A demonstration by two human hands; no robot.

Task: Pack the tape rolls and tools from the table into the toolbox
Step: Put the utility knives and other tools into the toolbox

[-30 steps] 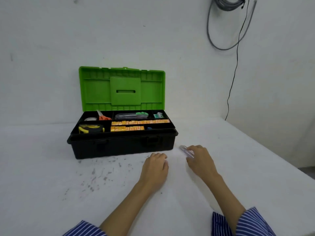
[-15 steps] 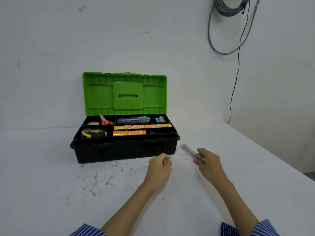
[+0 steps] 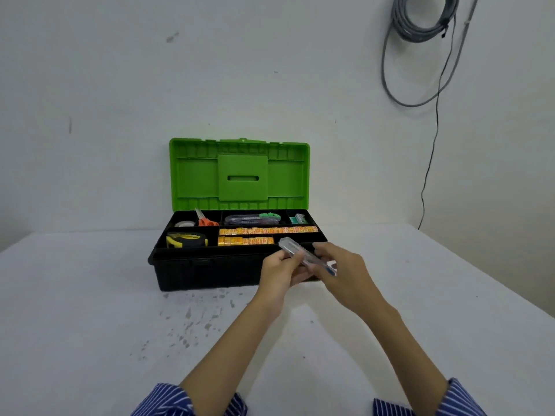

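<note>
A black toolbox [image 3: 210, 270] with an upright green lid [image 3: 240, 174] stands open on the white table. Its tray holds a tape roll [image 3: 184, 224], orange-handled scissors [image 3: 204, 220], a yellow tape measure [image 3: 186, 240] and rows of small orange packets [image 3: 267, 231]. Just in front of the box's right front edge, both hands hold a clear, slim utility knife [image 3: 292, 249]. My left hand [image 3: 280, 271] grips its middle from the left. My right hand [image 3: 342, 271] grips its near end.
The white table [image 3: 90, 310] has dark specks in front of the box. A white wall stands close behind the box. A grey cable coil [image 3: 420, 22] hangs at the upper right, with a black wire running down to the table corner.
My right hand lifted the clear knife off the table and carried it left toward the box. My left hand rose from the table and took hold of the knife too.
</note>
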